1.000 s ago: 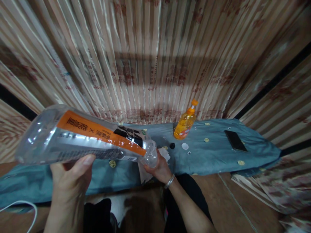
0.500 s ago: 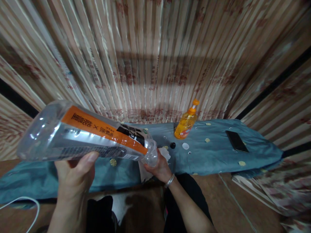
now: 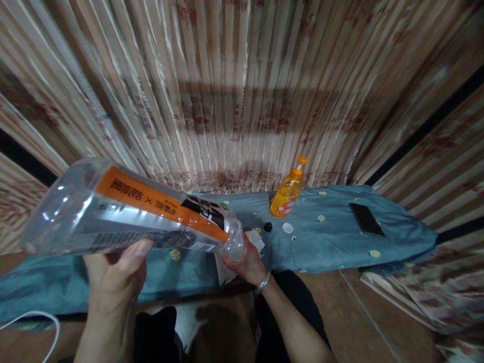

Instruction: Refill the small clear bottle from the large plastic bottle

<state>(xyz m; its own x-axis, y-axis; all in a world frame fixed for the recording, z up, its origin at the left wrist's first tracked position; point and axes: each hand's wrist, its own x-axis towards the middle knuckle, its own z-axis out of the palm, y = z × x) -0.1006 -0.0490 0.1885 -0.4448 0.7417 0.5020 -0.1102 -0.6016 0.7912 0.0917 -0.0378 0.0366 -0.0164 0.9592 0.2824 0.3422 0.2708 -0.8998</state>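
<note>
A large clear plastic bottle (image 3: 132, 217) with an orange and silver label is held on its side, tilted so its neck points right and slightly down. My left hand (image 3: 117, 277) grips the body from below, thumb on the near side. At the neck end, my right hand (image 3: 250, 262) is closed around the mouth, its fingers partly hidden behind the bottle. Under that hand a pale piece of paper or cloth (image 3: 226, 271) shows; I cannot tell whether it is held. A black cap (image 3: 268, 227) and a white disc (image 3: 288, 228) lie to the right.
An orange pump bottle (image 3: 286, 196) stands at the back of the narrow table with a teal cloth (image 3: 321, 247). Farther right lies a dark phone (image 3: 366, 220). Pleated curtains (image 3: 242, 101) hang close behind, and a white cable (image 3: 56, 327) loops at lower left.
The plastic bottle's base has dipped slightly and moved a little to the left. Both hands keep the same hold, and the view has shifted slightly.
</note>
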